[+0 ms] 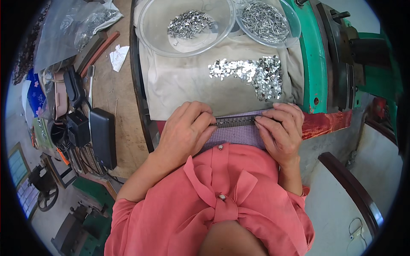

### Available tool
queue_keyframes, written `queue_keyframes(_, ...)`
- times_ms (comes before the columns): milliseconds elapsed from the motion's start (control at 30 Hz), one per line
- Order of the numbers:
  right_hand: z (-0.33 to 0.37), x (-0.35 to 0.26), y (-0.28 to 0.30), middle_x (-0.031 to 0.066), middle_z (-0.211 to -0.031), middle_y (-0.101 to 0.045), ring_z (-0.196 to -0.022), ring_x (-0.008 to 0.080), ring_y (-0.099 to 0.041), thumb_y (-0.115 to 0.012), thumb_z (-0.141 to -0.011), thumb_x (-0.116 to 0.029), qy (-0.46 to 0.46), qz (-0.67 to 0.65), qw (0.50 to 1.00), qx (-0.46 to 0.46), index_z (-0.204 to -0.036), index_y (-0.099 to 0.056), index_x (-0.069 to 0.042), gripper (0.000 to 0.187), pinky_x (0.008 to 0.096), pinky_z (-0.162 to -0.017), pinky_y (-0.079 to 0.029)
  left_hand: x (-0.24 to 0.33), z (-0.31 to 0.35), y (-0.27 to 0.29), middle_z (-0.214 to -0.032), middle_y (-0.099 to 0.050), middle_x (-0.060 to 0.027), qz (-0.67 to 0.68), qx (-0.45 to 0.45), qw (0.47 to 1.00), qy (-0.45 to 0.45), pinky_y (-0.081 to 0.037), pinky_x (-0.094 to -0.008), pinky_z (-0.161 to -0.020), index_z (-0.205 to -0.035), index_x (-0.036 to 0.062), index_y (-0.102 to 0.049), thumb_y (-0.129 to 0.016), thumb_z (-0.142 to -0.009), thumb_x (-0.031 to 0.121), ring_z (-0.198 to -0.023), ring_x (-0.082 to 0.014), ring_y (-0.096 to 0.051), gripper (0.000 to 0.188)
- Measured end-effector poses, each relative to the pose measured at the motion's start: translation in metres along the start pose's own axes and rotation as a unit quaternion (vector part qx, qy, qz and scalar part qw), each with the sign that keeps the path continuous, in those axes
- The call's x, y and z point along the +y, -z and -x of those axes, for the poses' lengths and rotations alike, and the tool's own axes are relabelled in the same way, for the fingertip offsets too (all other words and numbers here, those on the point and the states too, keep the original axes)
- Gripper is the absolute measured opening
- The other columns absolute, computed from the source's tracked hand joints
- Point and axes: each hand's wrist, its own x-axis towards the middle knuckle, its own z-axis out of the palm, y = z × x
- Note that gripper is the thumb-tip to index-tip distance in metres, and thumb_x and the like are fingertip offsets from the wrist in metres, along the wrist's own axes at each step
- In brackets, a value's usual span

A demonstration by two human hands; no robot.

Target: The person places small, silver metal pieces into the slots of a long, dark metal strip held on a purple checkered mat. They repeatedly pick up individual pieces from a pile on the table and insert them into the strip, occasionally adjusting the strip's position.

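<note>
Both our hands met one dark ridged strip (235, 121) in the head view: our left hand (188, 126) had thumb and fingers drawn narrow about its left end, and our right hand (282, 130) pinched its right end. We had the strip just in front of our body, level between the hands and over a checked cloth (235, 135). Its long axis ran from left to right, with the right end a touch farther from us. Neither hand was nearer to it, since both touched it. We could not tell how firmly either one pressed, as the fingers covered the ends.

Beyond the hands, a loose spread of shiny discs (268, 79) lay on a beige cloth (179, 85); its near edge stood closest to our right hand, not touching it.

Farther off we had two clear round containers side by side. The large tub (154, 26) held a heap of short metal pieces (190, 24) on its floor, and the smaller bowl (294, 26), to its right, was covered across the bottom with thin metal pins (265, 22).
</note>
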Motion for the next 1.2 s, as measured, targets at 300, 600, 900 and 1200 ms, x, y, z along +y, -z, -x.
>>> queue_keyframes(300, 0.014, 0.005, 0.001, 0.0012, -0.099, -0.067, -0.105, 0.0272, -0.061, -0.084, -0.07, -0.014, -0.025, -0.013, 1.0, 0.009, -0.095, -0.075, -0.013, 0.027, 0.0445, -0.093, -0.044, 0.005, -0.002, -0.003, -0.102, -0.064, -0.0104, -0.022, 0.004, 1.0, 0.0, -0.049, -0.0395, -0.075, -0.093, 0.0039, -0.065, -0.08, -0.071, 0.002, -0.088, -0.0305, -0.06, 0.026)
queue_keyframes(600, 0.02, 0.011, 0.004, 0.003, -0.111, -0.065, -0.117, 0.0291, -0.055, -0.084, -0.071, -0.02, -0.04, -0.001, 0.998, -0.053, -0.1, -0.073, -0.013, 0.031, 0.0488, -0.1, -0.041, 0.006, -0.001, -0.002, -0.099, -0.065, -0.0105, -0.062, 0.008, 0.997, -0.042, -0.05, -0.0398, -0.075, -0.095, 0.0041, -0.065, -0.082, -0.065, 0.005, -0.087, -0.0305, -0.061, 0.034)
queue_keyframes(900, 0.008, 0.01, 0.002, 0.0026, -0.111, -0.064, -0.116, 0.0277, -0.055, -0.083, -0.073, -0.021, -0.026, -0.026, 0.998, -0.059, -0.098, -0.073, -0.012, 0.028, 0.0486, -0.1, -0.041, 0.002, -0.008, 0.011, -0.097, -0.064, -0.0067, -0.083, -0.017, 0.994, -0.075, -0.05, -0.0378, -0.073, -0.093, 0.0054, -0.065, -0.08, -0.066, 0.008, -0.086, -0.0267, -0.061, 0.031)
queue_keyframes(1200, -0.016, 0.007, 0.007, 0.0038, -0.108, -0.064, -0.111, 0.0273, -0.058, -0.082, -0.074, -0.017, -0.035, -0.053, 0.995, -0.077, -0.098, -0.072, -0.009, 0.028, 0.0422, -0.094, -0.046, -0.019, -0.013, 0.015, -0.1, -0.064, -0.0053, -0.057, -0.02, 0.995, -0.079, -0.048, -0.0384, -0.076, -0.098, 0.0072, -0.066, -0.08, -0.072, 0.013, -0.091, -0.0265, -0.061, 0.03)
